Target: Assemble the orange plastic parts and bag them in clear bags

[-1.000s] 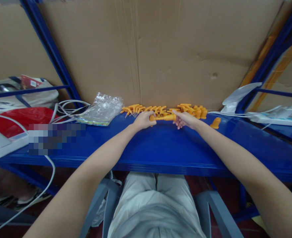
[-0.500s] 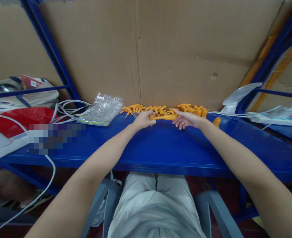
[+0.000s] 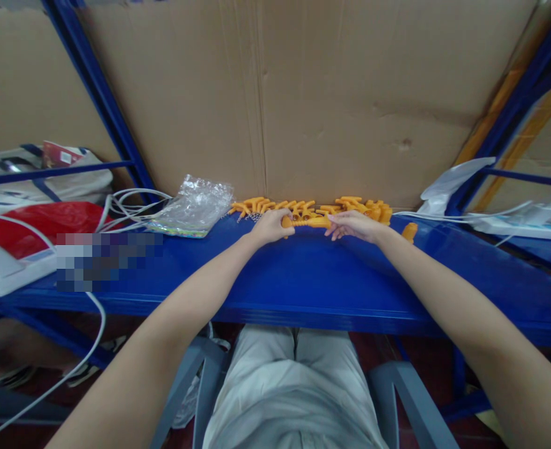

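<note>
An orange plastic piece with a ridged, screw-like middle (image 3: 310, 222) lies level between my two hands, just above the table's far part. My left hand (image 3: 270, 227) is closed round its left end. At its right end my right hand (image 3: 352, 226) has thumb and fingertips closed on it, the other fingers loosely curled. Behind the hands, along the cardboard, runs a row of branched orange plastic parts (image 3: 256, 204), with thin metal chains (image 3: 253, 217) at the left. More orange parts (image 3: 379, 209) lie in a pile behind my right hand.
Clear plastic bags (image 3: 195, 206) and white cables (image 3: 137, 196) are on the blue table (image 3: 303, 280) to the left, near a red bag (image 3: 64, 218) and a white power strip (image 3: 17, 274). One orange part (image 3: 409, 232) lies by my right forearm. A cardboard wall (image 3: 331, 100) rises behind.
The fingers of my right hand have drawn in and closed on the right end of the orange piece. My left hand has kept its place. At lower left, a person's foot has shifted.
</note>
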The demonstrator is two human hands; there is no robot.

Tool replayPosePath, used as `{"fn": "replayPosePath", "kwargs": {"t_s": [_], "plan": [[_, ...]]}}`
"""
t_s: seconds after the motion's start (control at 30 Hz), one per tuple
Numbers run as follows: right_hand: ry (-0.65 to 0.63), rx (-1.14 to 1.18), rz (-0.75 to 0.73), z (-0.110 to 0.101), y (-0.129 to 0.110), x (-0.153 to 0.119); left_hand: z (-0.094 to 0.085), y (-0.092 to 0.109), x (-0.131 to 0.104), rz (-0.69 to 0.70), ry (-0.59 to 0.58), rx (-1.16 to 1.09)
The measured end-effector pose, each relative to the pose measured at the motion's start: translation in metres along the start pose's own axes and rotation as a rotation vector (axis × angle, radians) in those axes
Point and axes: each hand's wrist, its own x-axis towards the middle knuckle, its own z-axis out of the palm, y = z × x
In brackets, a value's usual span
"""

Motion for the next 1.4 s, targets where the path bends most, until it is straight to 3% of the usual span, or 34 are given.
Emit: {"fn": "replayPosePath", "kwargs": {"t_s": [0.23, 0.47, 0.83, 1.17, 1.4], "plan": [[0.069, -0.019, 0.016, 0.009, -0.003, 0.003, -0.001, -0.002, 0.000, -0.014, 0.006, 0.018], [0.043, -0.005, 0.064, 0.008, -0.003, 0.003, 0.001, -0.006, 0.002, -0.020, 0.020, 0.021], [0.030, -0.060, -0.207, -0.001, 0.014, 0.013, 0.001, -0.010, 0.003, -0.016, 0.028, -0.006], [-0.025, -0.095, -0.206, 0.002, 0.003, 0.004, -0.001, -0.004, 0.000, -0.004, 0.021, 0.037], [0.024, 0.007, -0.111, 0.011, 0.007, 0.012, -0.001, -0.003, 0.000, 0.019, 0.046, 0.052]]}}
